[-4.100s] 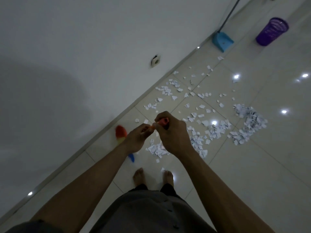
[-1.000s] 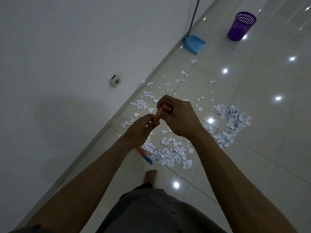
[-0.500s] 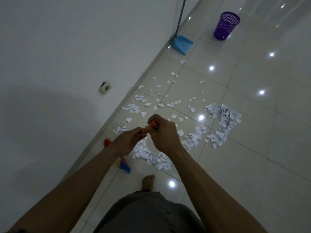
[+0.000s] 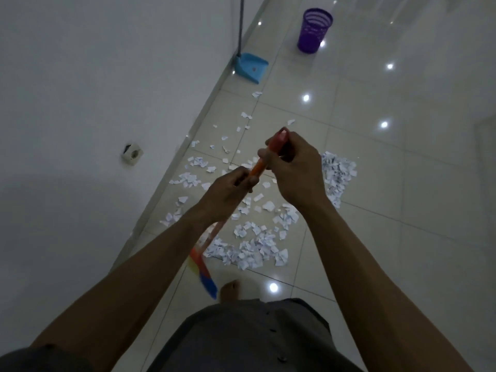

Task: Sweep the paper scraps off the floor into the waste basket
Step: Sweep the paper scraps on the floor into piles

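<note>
A single wide-angle camera sits on the person's head and looks forward and steeply down. Both forearms enter from the bottom edge. The left hand (image 4: 228,191) and right hand (image 4: 295,170), close to the lens on the broom (image 4: 257,169), fill the centre. The floor (image 4: 402,183) tilts away to the upper right, the wall (image 4: 80,89) fills the left, and the waste basket (image 4: 314,30) lies farthest, at the top.

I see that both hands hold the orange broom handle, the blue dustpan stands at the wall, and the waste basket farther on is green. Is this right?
Not quite: the waste basket is purple, not green, as the head view shows. The rest is right: the left hand and the right hand grip the orange broom handle, and the blue dustpan stands at the wall.
</note>
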